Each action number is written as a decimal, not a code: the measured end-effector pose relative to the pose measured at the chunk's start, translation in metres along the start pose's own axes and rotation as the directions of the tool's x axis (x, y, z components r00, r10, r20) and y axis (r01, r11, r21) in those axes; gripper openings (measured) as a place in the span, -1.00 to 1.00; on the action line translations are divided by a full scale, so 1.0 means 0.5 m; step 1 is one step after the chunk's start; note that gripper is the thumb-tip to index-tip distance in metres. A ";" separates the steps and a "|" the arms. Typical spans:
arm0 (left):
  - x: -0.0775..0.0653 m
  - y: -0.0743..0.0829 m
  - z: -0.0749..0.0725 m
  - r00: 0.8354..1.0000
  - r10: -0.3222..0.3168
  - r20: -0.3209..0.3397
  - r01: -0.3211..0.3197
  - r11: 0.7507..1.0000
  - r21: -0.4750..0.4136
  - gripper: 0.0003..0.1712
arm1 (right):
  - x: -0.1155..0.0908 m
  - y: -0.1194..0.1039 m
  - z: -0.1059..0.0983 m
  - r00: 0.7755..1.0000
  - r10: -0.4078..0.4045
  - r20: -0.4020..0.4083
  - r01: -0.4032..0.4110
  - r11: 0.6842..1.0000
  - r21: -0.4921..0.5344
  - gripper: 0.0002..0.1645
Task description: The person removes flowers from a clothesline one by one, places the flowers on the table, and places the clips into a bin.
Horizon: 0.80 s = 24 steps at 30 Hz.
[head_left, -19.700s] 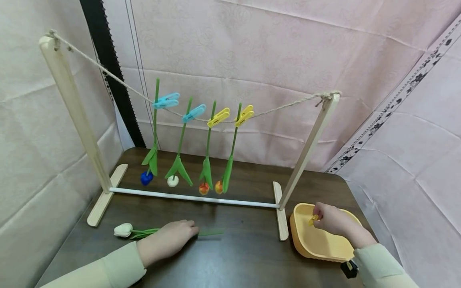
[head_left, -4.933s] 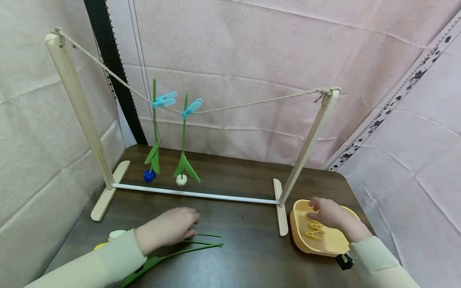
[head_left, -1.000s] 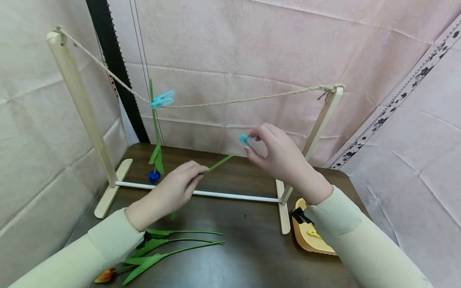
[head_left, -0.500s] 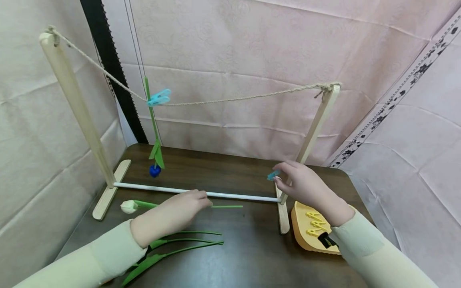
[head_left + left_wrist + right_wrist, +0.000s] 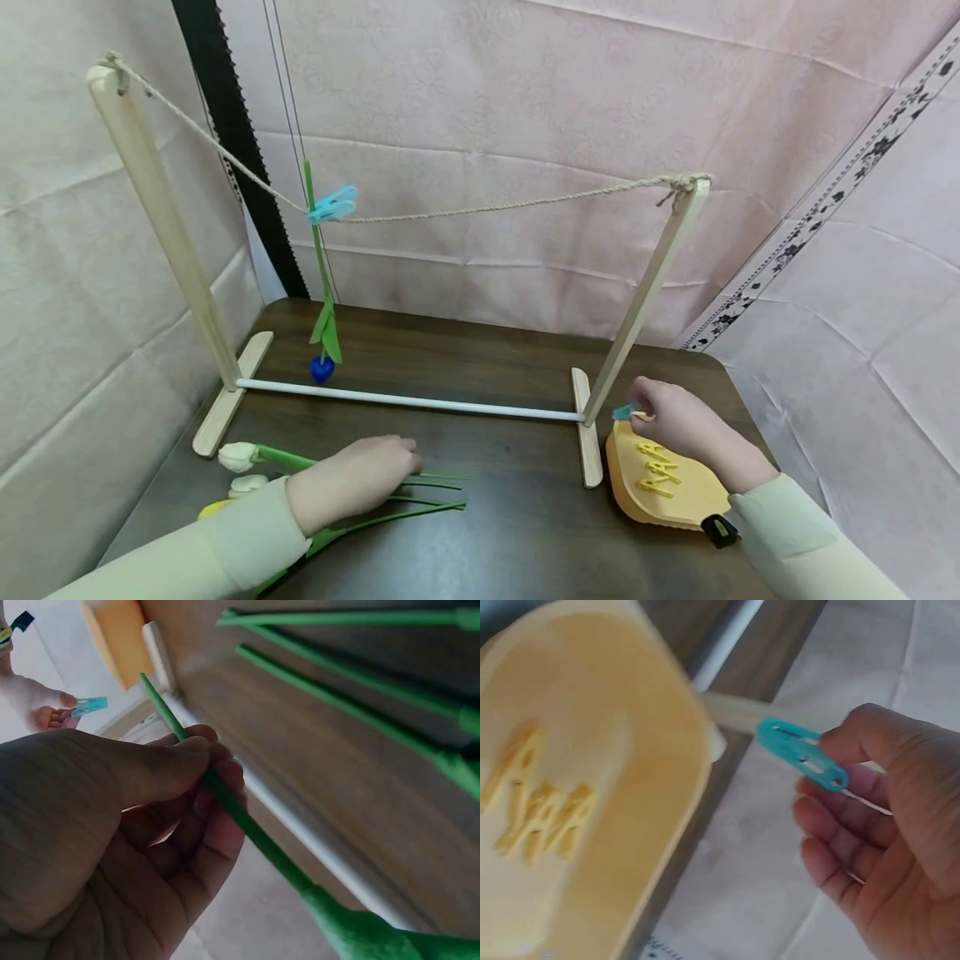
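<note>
My left hand pinches the green stem of a white tulip low over the table, beside other tulips lying there. In the left wrist view its stem runs between thumb and fingers. My right hand pinches a light-blue clothespin above the far left edge of a yellow tray. Several yellow clothespins lie inside the tray. On the rope hangs one blue tulip, head down, clipped by another light-blue clothespin.
A wooden stand carries the rope between its left post and right post, with a white bar joining the feet. Another white tulip and a yellow bloom show beside my left sleeve, which covers other flowers.
Several tulips hung on the rope earlier; one hangs now. Within the last second my left hand lowered the white tulip towards the others, and my right hand carried the blue clothespin to the tray.
</note>
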<state>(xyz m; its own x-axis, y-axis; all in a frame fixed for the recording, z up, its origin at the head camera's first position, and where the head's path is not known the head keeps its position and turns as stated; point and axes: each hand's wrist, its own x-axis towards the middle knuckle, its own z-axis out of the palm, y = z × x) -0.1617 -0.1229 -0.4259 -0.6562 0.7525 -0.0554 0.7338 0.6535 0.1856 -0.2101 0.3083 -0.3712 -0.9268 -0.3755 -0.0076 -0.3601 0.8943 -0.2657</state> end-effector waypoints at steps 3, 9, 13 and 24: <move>-0.002 -0.004 0.021 1.000 0.007 0.016 -0.006 1.000 -0.019 -0.77 | -0.013 0.028 0.009 0.997 0.054 0.052 -0.055 0.998 0.017 -0.83; -0.008 -0.009 0.052 0.999 0.040 -0.015 -0.040 0.999 0.019 -0.77 | -0.032 0.069 0.023 0.983 0.122 0.136 -0.126 0.992 0.021 -0.77; -0.011 -0.008 0.066 0.998 0.048 -0.035 -0.046 0.998 0.029 -0.77 | -0.042 0.094 0.032 0.974 0.155 0.163 -0.156 0.988 -0.004 -0.75; -0.013 -0.017 0.091 1.000 0.017 0.015 -0.017 1.000 -0.024 -0.77 | -0.066 0.153 0.056 0.945 0.267 0.189 -0.260 0.964 -0.061 -0.75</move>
<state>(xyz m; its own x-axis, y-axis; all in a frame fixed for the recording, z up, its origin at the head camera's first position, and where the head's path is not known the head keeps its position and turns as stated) -0.1556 -0.1294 -0.4717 -0.6407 0.7649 -0.0666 0.7404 0.6385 0.2100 -0.2040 0.3821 -0.4181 -0.9517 -0.1621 -0.2607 -0.1126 0.9744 -0.1948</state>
